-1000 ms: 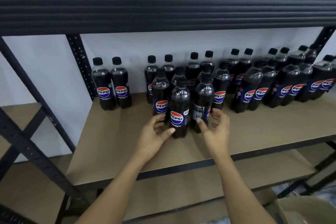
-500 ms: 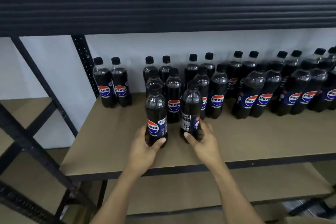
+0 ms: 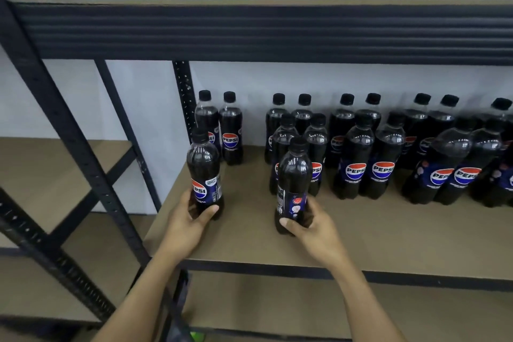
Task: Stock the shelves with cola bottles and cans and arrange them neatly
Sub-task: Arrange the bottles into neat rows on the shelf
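My left hand (image 3: 188, 223) grips the base of a black cola bottle (image 3: 204, 172) near the shelf's left front, its Pepsi label facing me. My right hand (image 3: 312, 226) grips a second cola bottle (image 3: 294, 178) by its lower part, with the back of its label toward me. Both bottles stand upright over the brown shelf board (image 3: 388, 233). Behind them, a pair of bottles (image 3: 219, 130) stands at the back left. A long double row of several bottles (image 3: 369, 153) runs along the back to the right.
A dark metal beam (image 3: 263, 33) of the upper shelf crosses above the bottles. A perforated upright post (image 3: 183, 97) stands at the shelf's back left corner. Diagonal frame bars (image 3: 69, 153) and a neighbouring shelf board (image 3: 50, 175) lie to the left. A lower shelf (image 3: 277, 305) shows below.
Both hands have pulled the two front bottles away from the cluster. The left bottle has moved left toward the pair at the back; the camera view has shifted left.
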`<state>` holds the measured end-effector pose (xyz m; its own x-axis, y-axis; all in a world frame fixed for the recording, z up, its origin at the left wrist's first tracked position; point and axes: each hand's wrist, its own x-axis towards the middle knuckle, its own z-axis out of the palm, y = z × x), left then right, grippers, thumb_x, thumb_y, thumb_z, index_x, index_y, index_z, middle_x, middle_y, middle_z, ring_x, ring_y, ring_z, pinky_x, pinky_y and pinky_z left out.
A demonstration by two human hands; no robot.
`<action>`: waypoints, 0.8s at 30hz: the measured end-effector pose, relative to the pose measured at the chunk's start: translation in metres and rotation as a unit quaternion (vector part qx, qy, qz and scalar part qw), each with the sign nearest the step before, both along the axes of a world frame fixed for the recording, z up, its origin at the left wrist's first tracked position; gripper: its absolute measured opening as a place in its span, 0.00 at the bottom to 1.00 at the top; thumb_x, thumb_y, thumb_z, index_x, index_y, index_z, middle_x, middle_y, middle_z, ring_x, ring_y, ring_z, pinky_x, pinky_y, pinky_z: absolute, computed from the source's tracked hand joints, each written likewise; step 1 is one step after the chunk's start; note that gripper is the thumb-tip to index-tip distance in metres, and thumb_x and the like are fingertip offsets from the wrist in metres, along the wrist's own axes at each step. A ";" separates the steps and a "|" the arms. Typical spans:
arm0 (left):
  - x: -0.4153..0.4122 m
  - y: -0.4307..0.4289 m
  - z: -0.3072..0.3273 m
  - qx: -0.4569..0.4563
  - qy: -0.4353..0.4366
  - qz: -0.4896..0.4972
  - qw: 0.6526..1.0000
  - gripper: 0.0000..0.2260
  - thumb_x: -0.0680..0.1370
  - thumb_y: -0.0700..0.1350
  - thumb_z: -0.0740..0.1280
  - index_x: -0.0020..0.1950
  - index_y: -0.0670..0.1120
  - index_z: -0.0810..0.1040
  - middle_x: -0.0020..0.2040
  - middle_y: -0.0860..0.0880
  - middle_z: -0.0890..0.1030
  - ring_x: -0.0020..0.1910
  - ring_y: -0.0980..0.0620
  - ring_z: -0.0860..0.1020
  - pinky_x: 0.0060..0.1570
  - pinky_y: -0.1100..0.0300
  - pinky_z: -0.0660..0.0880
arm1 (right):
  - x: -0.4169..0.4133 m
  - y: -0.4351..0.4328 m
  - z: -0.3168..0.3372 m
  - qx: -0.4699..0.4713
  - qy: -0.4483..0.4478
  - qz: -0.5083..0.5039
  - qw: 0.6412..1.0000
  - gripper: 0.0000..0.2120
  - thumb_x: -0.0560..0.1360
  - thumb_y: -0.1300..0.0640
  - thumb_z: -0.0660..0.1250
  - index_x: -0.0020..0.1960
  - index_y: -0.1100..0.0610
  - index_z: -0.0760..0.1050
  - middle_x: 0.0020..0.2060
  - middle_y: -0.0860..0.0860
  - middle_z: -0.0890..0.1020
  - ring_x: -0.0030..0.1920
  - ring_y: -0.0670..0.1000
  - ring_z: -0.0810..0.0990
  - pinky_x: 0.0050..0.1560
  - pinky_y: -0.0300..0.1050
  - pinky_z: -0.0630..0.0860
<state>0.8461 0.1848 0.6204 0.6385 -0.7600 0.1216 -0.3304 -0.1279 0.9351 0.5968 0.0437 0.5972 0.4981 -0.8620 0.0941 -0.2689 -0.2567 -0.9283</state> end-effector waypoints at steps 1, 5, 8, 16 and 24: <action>0.001 0.001 -0.002 -0.009 0.001 0.015 1.000 0.25 0.76 0.44 0.74 0.66 0.62 0.66 0.57 0.67 0.75 0.53 0.73 0.75 0.55 0.73 0.68 | 0.009 0.003 0.001 0.001 0.000 -0.002 1.000 0.32 0.65 0.39 0.77 0.67 0.30 0.70 0.60 0.44 0.80 0.60 0.43 0.80 0.66 0.52 0.76; -0.002 0.000 -0.006 -0.031 -0.024 0.036 0.999 0.23 0.77 0.47 0.73 0.66 0.60 0.67 0.56 0.68 0.75 0.53 0.76 0.74 0.51 0.75 0.69 | 0.051 0.016 0.009 -0.003 -0.017 0.002 1.000 0.27 0.70 0.51 0.78 0.66 0.39 0.74 0.56 0.41 0.83 0.57 0.40 0.81 0.64 0.46 0.77; -0.001 0.000 -0.008 -0.028 -0.048 0.038 0.998 0.24 0.76 0.51 0.73 0.69 0.59 0.68 0.58 0.65 0.76 0.55 0.71 0.75 0.53 0.70 0.70 | 0.088 0.016 0.014 -0.034 -0.013 0.000 0.999 0.29 0.67 0.44 0.78 0.66 0.42 0.74 0.55 0.40 0.84 0.58 0.42 0.81 0.63 0.50 0.78; 0.005 0.004 -0.011 -0.078 -0.049 0.078 0.993 0.26 0.77 0.49 0.73 0.71 0.57 0.67 0.60 0.61 0.74 0.60 0.61 0.74 0.57 0.62 0.72 | 0.162 -0.006 0.021 -0.035 -0.008 -0.027 0.999 0.28 0.70 0.52 0.80 0.66 0.51 0.74 0.55 0.44 0.83 0.55 0.44 0.81 0.62 0.48 0.78; 0.016 0.001 -0.011 -0.100 0.031 0.054 0.993 0.28 0.75 0.44 0.75 0.68 0.63 0.68 0.61 0.67 0.76 0.60 0.69 0.74 0.59 0.64 0.73 | 0.176 -0.020 0.011 0.011 -0.052 -0.024 0.998 0.29 0.71 0.48 0.78 0.69 0.44 0.71 0.56 0.38 0.82 0.58 0.41 0.80 0.63 0.43 0.75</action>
<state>0.8625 0.1857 0.6098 0.7257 -0.6517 0.2205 -0.2653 0.0307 0.9637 0.7725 0.0236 0.6084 0.4442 -0.8872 0.1247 -0.1822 -0.2258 -0.9570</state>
